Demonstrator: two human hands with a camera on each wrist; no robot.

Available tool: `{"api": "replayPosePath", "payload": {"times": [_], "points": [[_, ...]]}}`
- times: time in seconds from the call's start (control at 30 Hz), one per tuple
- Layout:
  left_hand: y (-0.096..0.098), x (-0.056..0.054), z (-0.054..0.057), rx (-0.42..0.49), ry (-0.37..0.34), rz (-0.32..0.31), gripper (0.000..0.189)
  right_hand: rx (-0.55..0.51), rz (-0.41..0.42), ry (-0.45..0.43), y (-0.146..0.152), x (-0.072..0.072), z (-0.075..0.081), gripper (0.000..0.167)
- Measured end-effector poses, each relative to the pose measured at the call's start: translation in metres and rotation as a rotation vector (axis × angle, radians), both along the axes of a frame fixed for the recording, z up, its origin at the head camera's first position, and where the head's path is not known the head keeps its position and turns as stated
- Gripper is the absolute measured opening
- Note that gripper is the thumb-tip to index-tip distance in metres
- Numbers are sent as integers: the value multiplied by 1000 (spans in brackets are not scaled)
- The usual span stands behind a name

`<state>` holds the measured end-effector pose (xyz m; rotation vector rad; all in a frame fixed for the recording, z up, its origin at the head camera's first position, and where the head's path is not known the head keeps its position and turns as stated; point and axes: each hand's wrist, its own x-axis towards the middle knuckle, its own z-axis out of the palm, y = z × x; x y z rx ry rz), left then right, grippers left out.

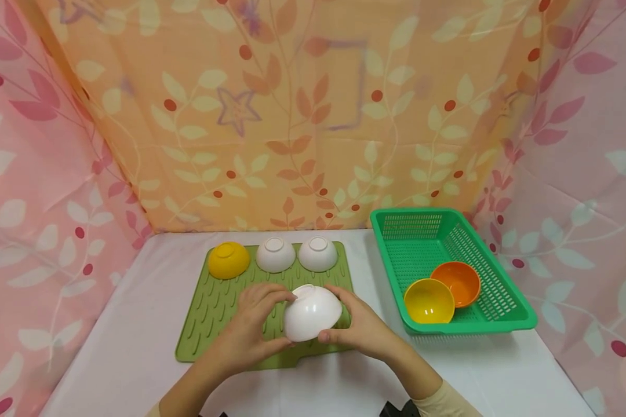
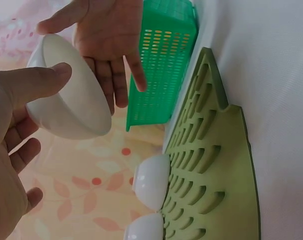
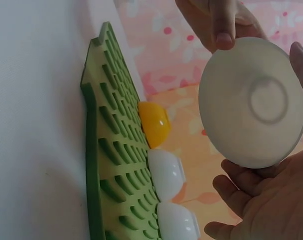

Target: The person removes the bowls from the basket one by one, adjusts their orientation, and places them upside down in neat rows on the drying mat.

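Observation:
Above the front of a green drying mat [image 1: 216, 315], a white bowl [image 1: 313, 315] is held tilted, its foot ring up and away and its hollow facing down. My left hand [image 1: 250, 327] pinches it at the left, the thumb [image 2: 46, 80] over the rim and fingers on the outside. On the other side my right hand [image 1: 362, 327] holds the bowl between thumb and index finger, the remaining fingers spread behind it. Upside down along the mat's far edge sit a yellow bowl [image 1: 228, 260] and two white bowls, one in the middle [image 1: 275, 255] and one at right [image 1: 317, 254].
A green perforated basket [image 1: 391, 260] stands right of the mat. Inside, near its front, a yellow bowl [image 1: 429, 301] leans against an orange bowl [image 1: 459, 284], both with their hollows up. Patterned cloth [image 1: 302, 116] closes off the back and sides of the white table [image 1: 135, 324].

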<state>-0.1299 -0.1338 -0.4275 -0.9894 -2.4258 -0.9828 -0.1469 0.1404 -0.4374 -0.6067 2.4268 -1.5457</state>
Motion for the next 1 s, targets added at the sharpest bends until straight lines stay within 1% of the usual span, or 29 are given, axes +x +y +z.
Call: {"api": "replayPosePath", "payload": {"times": [0.17,0.27,0.33,0.37,0.43,0.53,0.63,0.67,0.73,0.77,0.83,1.0], "points": [[1,-2,0,-8,24,-7,78,-43,6,-22,-1,-2,0,90],[2,-2,-1,1,27,9,82,-96,-10,-44,-1,-2,-1,87],[3,-1,-2,20,7,27,90,-138,-33,-39,-1,-2,-1,87],[3,-1,-2,34,-15,38,95,-156,-44,-29,-1,-2,-1,87],[5,1,-1,63,-84,66,103,-190,-62,1,-1,-1,-1,87],[5,3,0,120,-251,96,105,-235,-62,50,-1,0,-1,89],[4,3,0,173,-433,83,97,-282,-31,79,-2,1,-2,91],[3,3,0,189,-482,69,95,-295,-18,88,-3,2,-3,91],[2,3,0,218,-553,38,91,-314,-1,101,-5,3,-4,92],[2,3,0,229,-583,30,90,-320,10,112,-5,3,-4,93],[1,3,0,245,-615,22,89,-332,27,122,-6,4,-5,94],[1,1,0,271,-642,34,85,-349,56,137,-9,5,-7,96]]}}
